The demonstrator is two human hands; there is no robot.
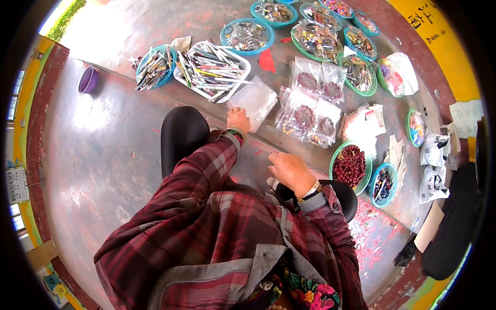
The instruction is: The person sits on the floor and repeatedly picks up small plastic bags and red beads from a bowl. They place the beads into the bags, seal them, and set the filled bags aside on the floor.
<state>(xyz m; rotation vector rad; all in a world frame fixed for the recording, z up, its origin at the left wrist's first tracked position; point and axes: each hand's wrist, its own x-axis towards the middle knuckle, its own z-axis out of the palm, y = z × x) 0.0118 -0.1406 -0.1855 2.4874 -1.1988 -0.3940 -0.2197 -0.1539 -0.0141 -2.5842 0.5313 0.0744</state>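
My left hand (238, 120) is at the near edge of a clear plastic bag (257, 97) on the floor, its fingers closed on the bag's corner. Closer to my body, my right hand (293, 173) hovers by my right knee with fingers and thumb drawn together. Whatever it may hold is too small to make out. Beyond it lie clear bags with dark red bead bracelets (304, 118). A green bowl of dark red beads (349, 166) stands to the right of this hand.
A white basket of pens (247, 66) and a blue bowl of pens (168, 82) stand ahead. Several bowls of trinkets (247, 36) spread along the back and right. A blue bowl with small dark items (383, 185) stands right; a purple bowl (89, 80) sits far left.
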